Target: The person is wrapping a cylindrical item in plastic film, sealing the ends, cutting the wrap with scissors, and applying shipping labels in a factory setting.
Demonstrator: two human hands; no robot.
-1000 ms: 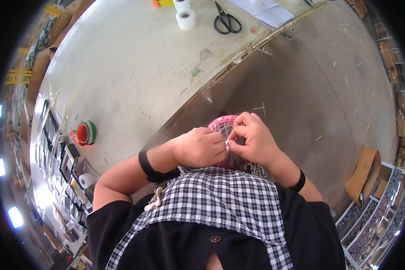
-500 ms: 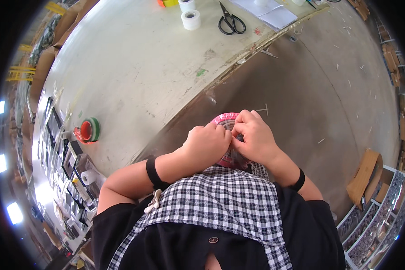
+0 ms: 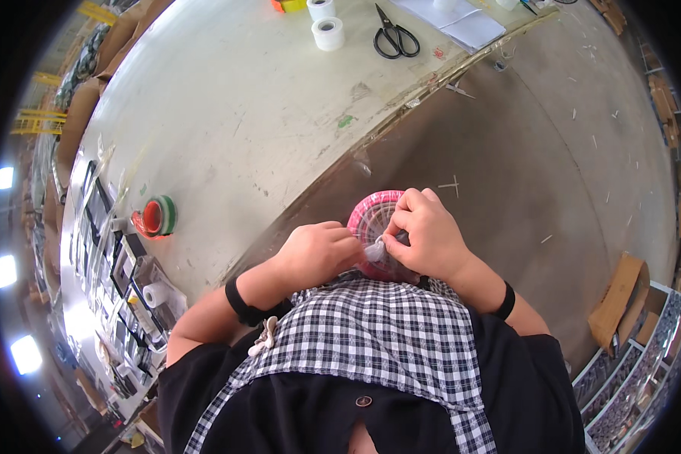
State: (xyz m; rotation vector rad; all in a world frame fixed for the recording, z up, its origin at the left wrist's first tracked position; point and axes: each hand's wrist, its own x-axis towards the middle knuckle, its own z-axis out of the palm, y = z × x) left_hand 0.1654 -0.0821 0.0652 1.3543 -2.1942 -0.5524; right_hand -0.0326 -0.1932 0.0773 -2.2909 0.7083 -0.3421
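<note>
Close in front of my checked apron is a round bundle (image 3: pixel 365 214) with a bright pink rim, wrapped in clear plastic film. The film gathers into a whitish twisted tuft (image 3: pixel 374 250) over its middle. My right hand (image 3: pixel 430 236) pinches this tuft between thumb and fingertips at the bundle's right side. At the left edge of the bundle is my left hand (image 3: pixel 319 253), its fingers curled and closed; what its fingertips hold, if anything, is hidden. The bundle's lower part runs behind my hands and the apron.
A pale worktable (image 3: pixel 250 113) lies to the left and ahead, its edge slanting beside the bundle. On it are black scissors (image 3: pixel 395 38), a white tape roll (image 3: pixel 328 34) and a green-and-red tape roll (image 3: pixel 157 217). A cardboard box (image 3: pixel 617 303) sits atop shelving at right.
My left hand has drawn away from the right, leftward and slightly down, uncovering the gathered plastic. My right hand stays pinched near the same spot.
</note>
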